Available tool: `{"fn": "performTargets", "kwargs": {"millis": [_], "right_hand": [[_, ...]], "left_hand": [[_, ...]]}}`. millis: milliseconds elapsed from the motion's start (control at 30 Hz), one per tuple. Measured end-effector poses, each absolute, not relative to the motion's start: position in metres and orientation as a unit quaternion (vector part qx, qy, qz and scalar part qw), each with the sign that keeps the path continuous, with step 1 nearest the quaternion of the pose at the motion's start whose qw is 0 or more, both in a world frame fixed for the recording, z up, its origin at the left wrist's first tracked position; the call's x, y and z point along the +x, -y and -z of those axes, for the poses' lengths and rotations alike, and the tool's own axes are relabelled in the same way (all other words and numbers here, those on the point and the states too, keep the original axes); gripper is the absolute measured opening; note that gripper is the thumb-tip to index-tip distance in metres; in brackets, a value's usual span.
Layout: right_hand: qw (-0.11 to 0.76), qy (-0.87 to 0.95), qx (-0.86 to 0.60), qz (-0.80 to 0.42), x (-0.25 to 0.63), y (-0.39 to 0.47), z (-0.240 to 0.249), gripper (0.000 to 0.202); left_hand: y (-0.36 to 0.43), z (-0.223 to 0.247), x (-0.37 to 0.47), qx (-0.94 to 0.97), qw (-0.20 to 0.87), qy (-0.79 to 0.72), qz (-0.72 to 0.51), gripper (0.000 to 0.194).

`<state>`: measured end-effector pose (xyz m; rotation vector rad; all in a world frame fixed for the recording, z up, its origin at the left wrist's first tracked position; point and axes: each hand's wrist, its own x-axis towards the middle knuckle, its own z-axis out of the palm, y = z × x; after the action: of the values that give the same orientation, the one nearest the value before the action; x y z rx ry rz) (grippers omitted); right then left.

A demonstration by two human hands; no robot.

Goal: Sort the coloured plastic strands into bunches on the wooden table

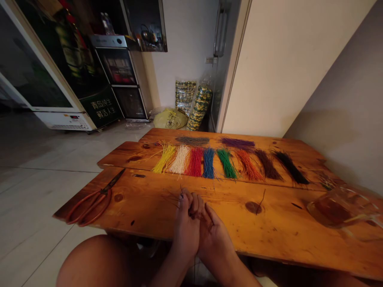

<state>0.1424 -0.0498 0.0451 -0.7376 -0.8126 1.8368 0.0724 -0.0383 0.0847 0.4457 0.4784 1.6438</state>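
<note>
My left hand (186, 211) is closed, thumb against fingers, over the table's near edge. Thin dark wires (171, 199) stick out of its grip to the left and upward. Pressed against it, my right hand (213, 228) has its fingers bent in close to the left fingers; what they pinch is hidden. One loose brown wire (261, 201) lies to the right. Beyond the hands is a row of wire bundles: yellow (164, 157), white (180, 157), red (196, 161), blue (208, 163), green (226, 163), orange (249, 164), brown (267, 164) and black (291, 167).
Red-handled scissors (91, 203) lie at the left of the wooden table (149, 211). Grey (192, 140) and purple (237, 142) bundles lie farther back. A glass mug (335, 207) with brown liquid stands at the right. A yellow bag (170, 118) rests on the floor behind.
</note>
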Motion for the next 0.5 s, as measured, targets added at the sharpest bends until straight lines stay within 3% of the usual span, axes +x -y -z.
{"fn": "performTargets", "kwargs": {"millis": [100, 267, 400, 500], "right_hand": [[0.482, 0.300, -0.284, -0.773, 0.140, 0.051, -0.050, 0.025], [0.513, 0.250, -0.250, -0.782, 0.142, 0.039, -0.035, 0.046], [0.535, 0.331, -0.288, -0.722, 0.166, 0.028, -0.033, 0.044], [0.463, 0.435, -0.303, -0.710, 0.190, 0.028, -0.049, 0.033]], "left_hand": [[0.038, -0.082, 0.074, 0.225, 0.640, -0.212, -0.703, 0.049], [0.033, -0.075, 0.075, 0.272, 0.656, -0.275, -0.648, 0.054], [0.031, -0.067, 0.078, 0.310, 0.735, -0.333, -0.503, 0.054], [0.034, -0.066, 0.077, 0.330, 0.804, -0.324, -0.375, 0.048]]}}
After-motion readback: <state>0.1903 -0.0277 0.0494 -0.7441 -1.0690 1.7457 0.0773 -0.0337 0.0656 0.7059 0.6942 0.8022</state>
